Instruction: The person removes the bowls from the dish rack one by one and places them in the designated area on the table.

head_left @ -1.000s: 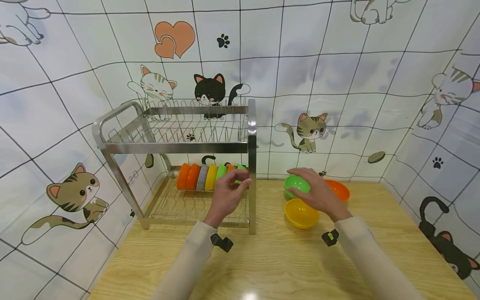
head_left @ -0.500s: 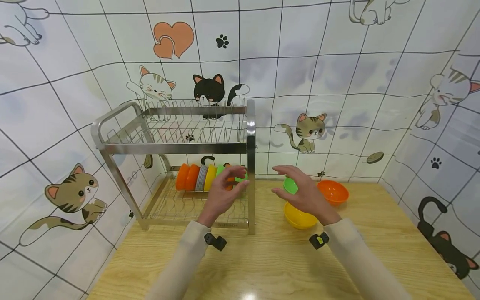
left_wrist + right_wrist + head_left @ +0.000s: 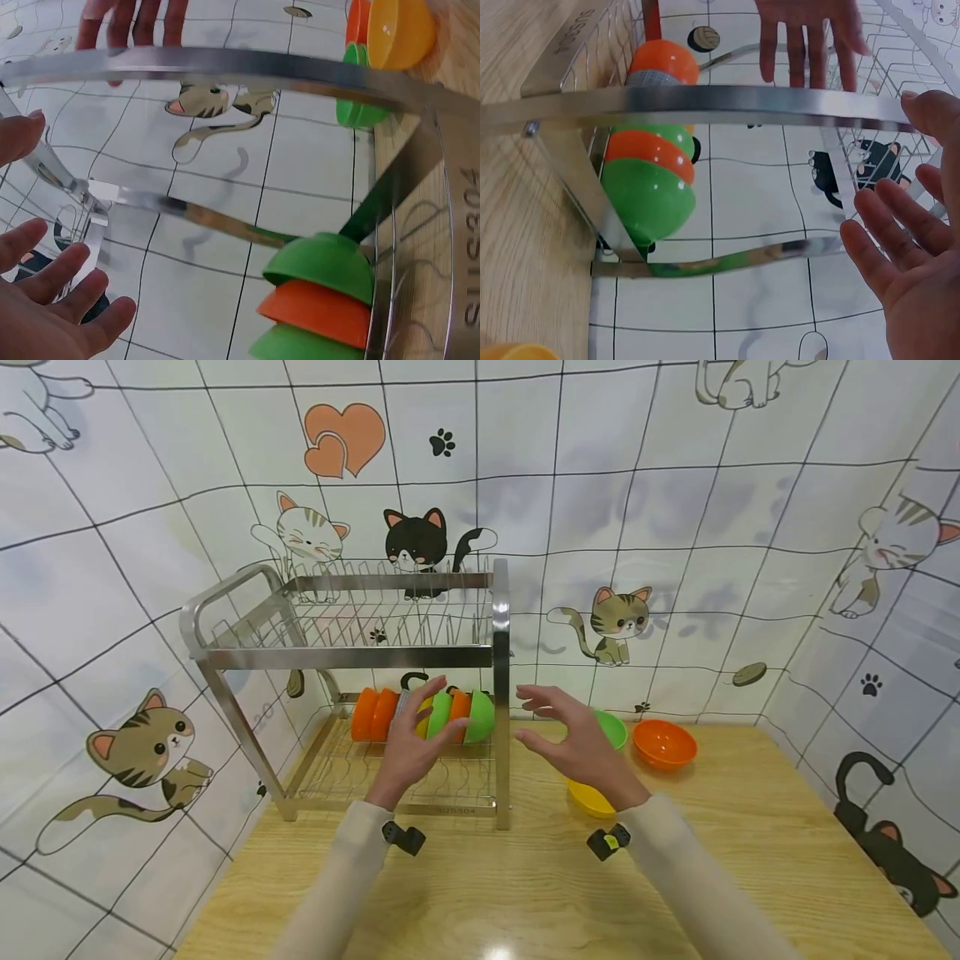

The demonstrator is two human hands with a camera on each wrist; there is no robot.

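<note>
My left hand (image 3: 412, 742) is held in front of the dish rack's lower tier, fingers and thumb apart, nothing in its grasp. It covers part of a row of bowls standing on edge there: orange (image 3: 365, 716), a grey patterned one, yellow, and green (image 3: 480, 718) at the right end. On the other side of the rack's right post (image 3: 502, 735), my right hand (image 3: 573, 739) faces it with spread, relaxed fingers and holds nothing. Partly behind the right hand are a green bowl (image 3: 611, 729) and a yellow bowl (image 3: 591, 799) on the table. Both wrist views show bare palms.
The two-tier metal dish rack (image 3: 352, 657) stands on the left of the wooden table (image 3: 525, 893); its upper tier of wire slots shows no dishes. An orange bowl (image 3: 664, 745) sits at the back right. Cat-patterned wall sheeting (image 3: 697, 593) encloses the back and sides.
Both hands have moved left. The right hand has come away from over the green and yellow bowls toward the rack post; the left has spread its fingers, uncovering the right-end bowls.
</note>
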